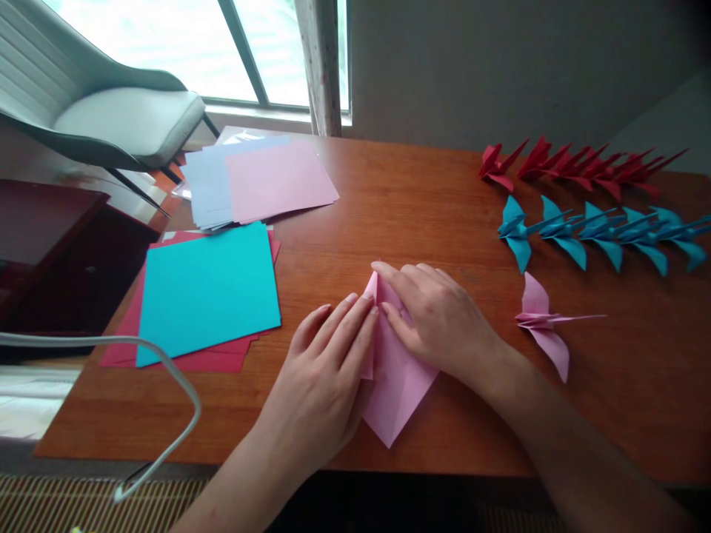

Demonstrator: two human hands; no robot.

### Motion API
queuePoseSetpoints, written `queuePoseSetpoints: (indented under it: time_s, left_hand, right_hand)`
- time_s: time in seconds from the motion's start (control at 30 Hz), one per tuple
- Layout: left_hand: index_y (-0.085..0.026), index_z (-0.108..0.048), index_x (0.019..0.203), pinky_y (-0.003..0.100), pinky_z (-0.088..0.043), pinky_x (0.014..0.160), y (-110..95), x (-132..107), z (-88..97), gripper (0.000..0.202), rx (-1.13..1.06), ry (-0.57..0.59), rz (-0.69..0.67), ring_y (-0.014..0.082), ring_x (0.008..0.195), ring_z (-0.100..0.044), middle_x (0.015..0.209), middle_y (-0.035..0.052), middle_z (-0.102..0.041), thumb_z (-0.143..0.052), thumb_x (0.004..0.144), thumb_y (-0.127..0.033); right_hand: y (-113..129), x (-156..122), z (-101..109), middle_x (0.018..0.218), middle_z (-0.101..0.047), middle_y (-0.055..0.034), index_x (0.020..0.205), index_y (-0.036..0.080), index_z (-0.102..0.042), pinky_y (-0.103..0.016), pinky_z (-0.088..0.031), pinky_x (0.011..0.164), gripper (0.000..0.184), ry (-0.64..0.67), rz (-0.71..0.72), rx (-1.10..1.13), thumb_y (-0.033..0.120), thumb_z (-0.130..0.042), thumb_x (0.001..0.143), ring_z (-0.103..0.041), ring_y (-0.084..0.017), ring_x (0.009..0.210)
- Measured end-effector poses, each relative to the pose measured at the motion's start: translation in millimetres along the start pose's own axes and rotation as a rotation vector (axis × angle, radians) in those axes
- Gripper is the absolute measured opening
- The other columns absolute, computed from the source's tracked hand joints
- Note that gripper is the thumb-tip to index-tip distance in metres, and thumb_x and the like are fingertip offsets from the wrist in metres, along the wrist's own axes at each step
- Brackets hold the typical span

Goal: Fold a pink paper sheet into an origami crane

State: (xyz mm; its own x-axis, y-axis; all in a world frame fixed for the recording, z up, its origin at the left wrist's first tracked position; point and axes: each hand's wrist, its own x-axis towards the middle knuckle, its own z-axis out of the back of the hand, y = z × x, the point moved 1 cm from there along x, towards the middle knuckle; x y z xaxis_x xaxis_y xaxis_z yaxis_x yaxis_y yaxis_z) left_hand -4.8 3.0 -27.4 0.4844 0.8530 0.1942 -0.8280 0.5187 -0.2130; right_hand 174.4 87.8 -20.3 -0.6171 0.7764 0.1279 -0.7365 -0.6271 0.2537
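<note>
A partly folded pink paper (397, 389) lies on the wooden table (389, 200) near its front edge, one pointed corner toward me. My left hand (327, 370) rests flat on the paper's left side, fingers stretched out and close together. My right hand (438, 314) lies over its upper right part, with the fingers pressing down along a fold near the top tip. Neither hand lifts the paper off the table.
A finished pink paper crane (541, 326) lies to the right. Behind it are a row of several blue cranes (605, 233) and a row of several red cranes (578, 166). Teal sheet (205, 289) on red sheets at left, pink and lilac sheets (266, 181) behind, a grey chair (111, 111), a white cable (167, 414).
</note>
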Motion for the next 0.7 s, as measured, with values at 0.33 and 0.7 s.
queuePoseSetpoints:
  time_s: [0.33,0.7]
  left_hand:
    - [-0.003,-0.036,0.154,0.049,-0.027,0.124,-3.1,-1.7,1.5,0.07,0.013,0.011,-0.025,0.0326,0.152,-0.034,0.162,0.0202,-0.037,-0.052,0.098,-0.042]
    - [-0.002,-0.041,0.152,0.046,-0.03,0.123,-3.3,-3.8,-0.1,0.061,0.014,-0.039,-0.049,0.0316,0.151,-0.035,0.163,0.0186,-0.036,-0.052,0.098,-0.03]
  right_hand:
    - [0.7,0.8,0.2,0.104,-0.067,-0.0103,0.141,0.015,-0.057,-0.039,-0.047,0.088,0.043,0.024,0.014,-0.002,0.022,-0.046,0.101,-0.059,-0.026,0.096]
    - [-0.7,0.3,-0.6,0.111,-0.068,-0.0111,0.142,0.013,-0.053,-0.04,-0.049,0.09,0.044,0.008,0.019,0.038,0.021,-0.049,0.099,-0.06,-0.027,0.101]
